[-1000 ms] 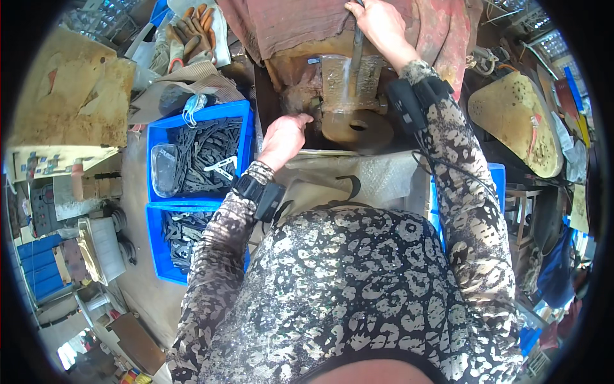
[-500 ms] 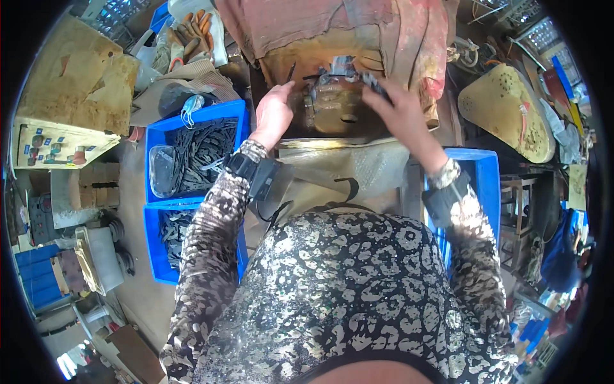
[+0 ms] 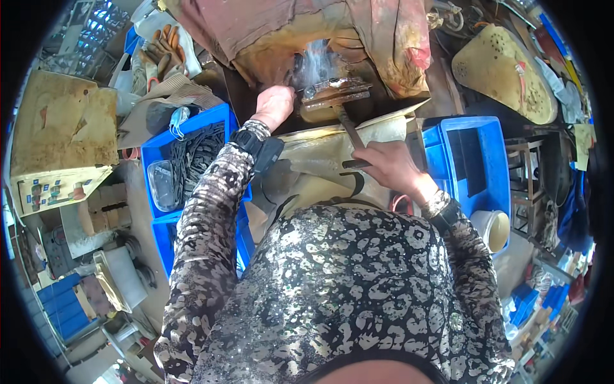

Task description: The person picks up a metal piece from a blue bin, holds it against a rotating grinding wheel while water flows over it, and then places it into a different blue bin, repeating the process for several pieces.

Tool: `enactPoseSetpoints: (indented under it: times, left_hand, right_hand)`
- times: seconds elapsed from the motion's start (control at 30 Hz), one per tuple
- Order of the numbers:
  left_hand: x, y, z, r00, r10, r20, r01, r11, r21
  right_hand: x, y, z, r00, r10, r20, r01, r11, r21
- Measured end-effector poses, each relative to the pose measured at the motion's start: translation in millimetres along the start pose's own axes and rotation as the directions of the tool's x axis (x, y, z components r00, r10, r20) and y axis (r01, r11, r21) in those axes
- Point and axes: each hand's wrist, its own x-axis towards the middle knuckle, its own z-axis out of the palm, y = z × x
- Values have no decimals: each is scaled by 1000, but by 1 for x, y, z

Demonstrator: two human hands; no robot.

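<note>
- Tool: slants from the wet metal block toward the person.
- Right hand: grasping the tool, closer to the body than half a second ago.
- Left hand: curled beside the block; contents hidden.
- Water: spraying beyond the block.

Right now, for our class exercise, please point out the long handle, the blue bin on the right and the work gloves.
Long handle (image 3: 348,127): head view, middle of its shaft.
Blue bin (image 3: 437,144): head view, its left side.
Work gloves (image 3: 167,48): head view, the orange-brown fingers.
</note>
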Motion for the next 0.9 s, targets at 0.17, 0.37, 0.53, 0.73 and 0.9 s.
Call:
enactPoseSetpoints:
  times: [0.17,0.37,0.53,0.73,0.9]
  left_hand:
    - [6,-10,36,963,249,-106,-232,961,151]
    - [-2,0,6,981,-36,190,111,908,-404]
    - [-11,29,-59,959,-265,102,283,927,-245]
    - [-10,71,-104,948,-317,-18,296,904,-308]
    - [-10,101,-99,964,-107,-242,97,994,-56]
  right_hand:
    - [-8,-1,7,988,46,149,-50,998,25]
    - [8,9,3,927,284,245,-367,826,428]
    - [53,51,0,737,569,366,-396,-75,915]
    - [96,81,46,747,580,325,-123,-360,925]
    - [121,70,62,783,588,206,104,-449,887]
